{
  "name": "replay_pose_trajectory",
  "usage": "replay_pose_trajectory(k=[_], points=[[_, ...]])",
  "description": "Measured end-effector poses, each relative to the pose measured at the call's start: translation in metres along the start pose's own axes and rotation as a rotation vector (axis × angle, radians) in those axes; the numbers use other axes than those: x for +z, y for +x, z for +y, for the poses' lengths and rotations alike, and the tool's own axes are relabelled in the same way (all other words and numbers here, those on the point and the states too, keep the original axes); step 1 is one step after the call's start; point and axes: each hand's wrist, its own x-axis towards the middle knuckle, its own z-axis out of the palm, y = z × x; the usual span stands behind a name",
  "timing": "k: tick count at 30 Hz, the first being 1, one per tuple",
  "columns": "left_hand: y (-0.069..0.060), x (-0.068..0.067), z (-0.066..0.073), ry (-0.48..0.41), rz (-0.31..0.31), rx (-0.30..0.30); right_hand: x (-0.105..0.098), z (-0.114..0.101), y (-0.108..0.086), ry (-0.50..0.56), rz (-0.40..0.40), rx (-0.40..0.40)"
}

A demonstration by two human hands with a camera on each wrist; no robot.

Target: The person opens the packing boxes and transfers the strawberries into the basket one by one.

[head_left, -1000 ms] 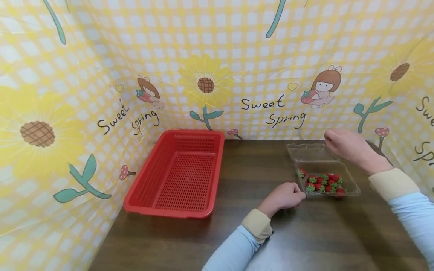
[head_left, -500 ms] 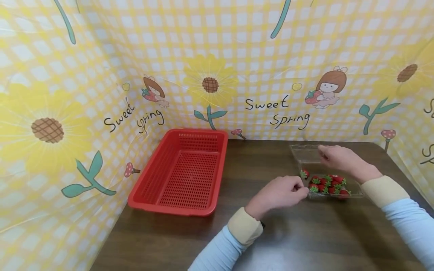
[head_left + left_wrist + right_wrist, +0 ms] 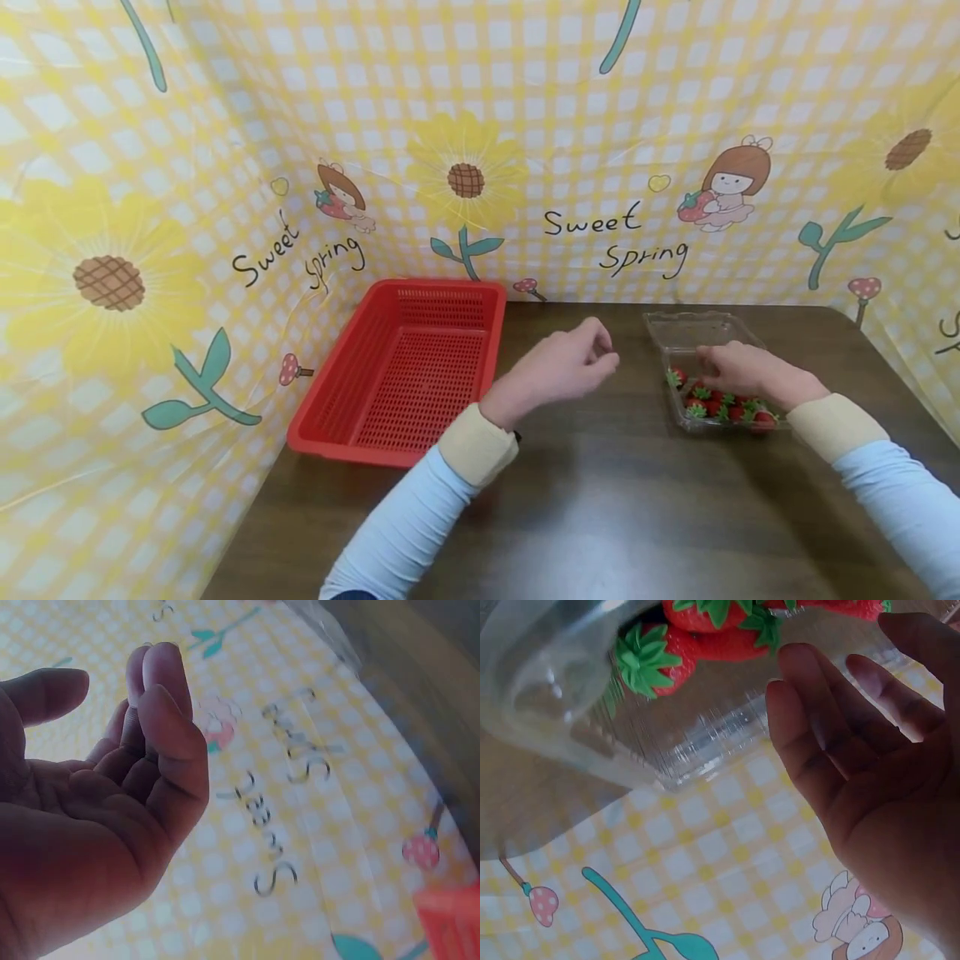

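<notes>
The left hand point(image 3: 558, 367) is held above the desk point(image 3: 600, 508), between the red basket point(image 3: 420, 392) and the clear plastic box point(image 3: 678, 410). Its fingers are loosely bent, with the thumb set well apart from them — a wide gap is shown in the left wrist view. The near right corner of the basket is partly covered by the left forearm in the head view.

The right hand point(image 3: 742, 367) is held over the far right part of the box, with its fingers gently curved and its thumb kept apart. The strawberries point(image 3: 726, 408), red with green leaves, are gathered inside the box, mostly toward its near side; one strawberry point(image 3: 676, 377) is seen at the left wall, a little apart from the cluster. In the right wrist view the fingertips are seen close to the fruit, but whether any is touched cannot be told.

The lid point(image 3: 686, 332) is folded back on the far side of the box, toward the wall. Light blue sleeves point(image 3: 397, 517) and beige cuffs point(image 3: 476, 450) are worn on both arms. Behind the desk — and along its left side — a yellow checked cloth point(image 3: 562, 125) is hung, printed with sunflowers and "Sweet Spring".
</notes>
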Motion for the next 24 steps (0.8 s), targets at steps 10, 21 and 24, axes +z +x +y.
replay_pose_trajectory(k=[10,21,24], points=[[-0.006,-0.047,-0.043,0.12,0.044,-0.072,0.009,0.003,0.005,-0.048,0.002,-0.039],[-0.038,-0.095,-0.111,0.329,0.202,-0.19,0.017,0.0,0.011,-0.06,-0.005,-0.043],[-0.05,-0.108,-0.132,0.343,0.225,-0.225,0.019,-0.001,0.012,-0.077,-0.001,-0.028]])
